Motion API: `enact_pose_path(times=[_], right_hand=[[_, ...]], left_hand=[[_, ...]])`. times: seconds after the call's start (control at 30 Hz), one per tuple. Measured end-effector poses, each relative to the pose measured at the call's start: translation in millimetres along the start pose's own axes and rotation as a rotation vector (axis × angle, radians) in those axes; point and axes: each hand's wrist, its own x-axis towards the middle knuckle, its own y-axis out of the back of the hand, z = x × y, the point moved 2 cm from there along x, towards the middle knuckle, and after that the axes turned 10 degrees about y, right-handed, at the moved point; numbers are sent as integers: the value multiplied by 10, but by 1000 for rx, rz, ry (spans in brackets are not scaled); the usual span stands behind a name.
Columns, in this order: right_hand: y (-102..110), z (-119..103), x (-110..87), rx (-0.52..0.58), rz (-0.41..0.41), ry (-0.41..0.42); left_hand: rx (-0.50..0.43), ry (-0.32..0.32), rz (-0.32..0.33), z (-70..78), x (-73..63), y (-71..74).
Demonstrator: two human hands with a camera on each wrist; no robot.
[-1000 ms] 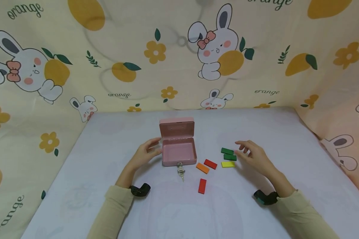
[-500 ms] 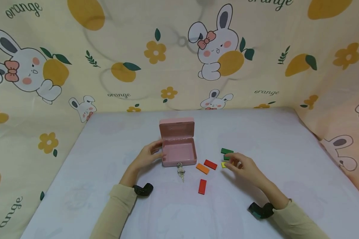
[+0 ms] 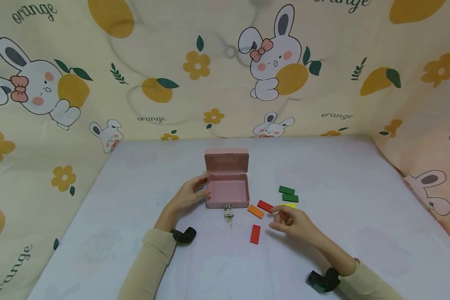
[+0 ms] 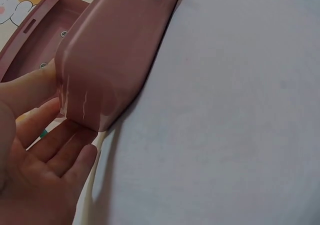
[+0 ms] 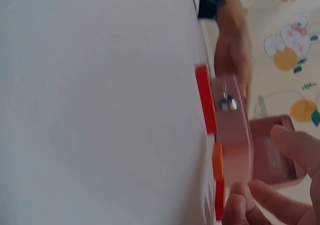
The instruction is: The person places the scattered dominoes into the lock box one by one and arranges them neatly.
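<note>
The left hand (image 3: 189, 195) rests against the left side of the pink box (image 3: 228, 192) — fingers (image 4: 60, 157) straight and laid along the wall, thumb at the rim, steadying rather than gripping. The box stands near the middle of the surface (image 3: 135, 233), lid (image 3: 226, 161) upright at the far edge, a key (image 3: 228, 216) in the front lock pointing toward the person.

The right hand (image 3: 290, 223) hovers just right of the red block (image 3: 265, 206), fingers (image 3: 275, 211) loosely curled and a little apart, holding nothing; whether a fingertip touches that block cannot be told. That block lies flat between the orange block (image 3: 255, 211) and the yellow block (image 3: 288, 205), long axis running diagonally from far-left to near-right.

A second red block (image 3: 255, 233) lies nearer the person, long axis pointing roughly toward and away from them. Two green blocks (image 3: 288, 194) lie beyond the yellow one, close together.

Handling, as a judgement: the blocks look small, rigid and light, with smooth painted faces — likely to slide on the cloth if pushed. A pinch across the two long edges would be the soundest hold. The box appears to be thin metal, stiff and light.
</note>
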Motion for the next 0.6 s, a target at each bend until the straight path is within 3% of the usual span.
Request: enact_pose_path(times=[0.17,0.37,0.6], right_hand=[[-98,-33,-15,61,1,-27],[-215,-71,-28,56,-15,-15],[-315,-132,-13,35,-44,-96]], left_hand=[[-3,-11,-4,5,-9,-2],[-28,2,-20,-11,-5,-2],[-14,-8,-15,-8,-4,-14]])
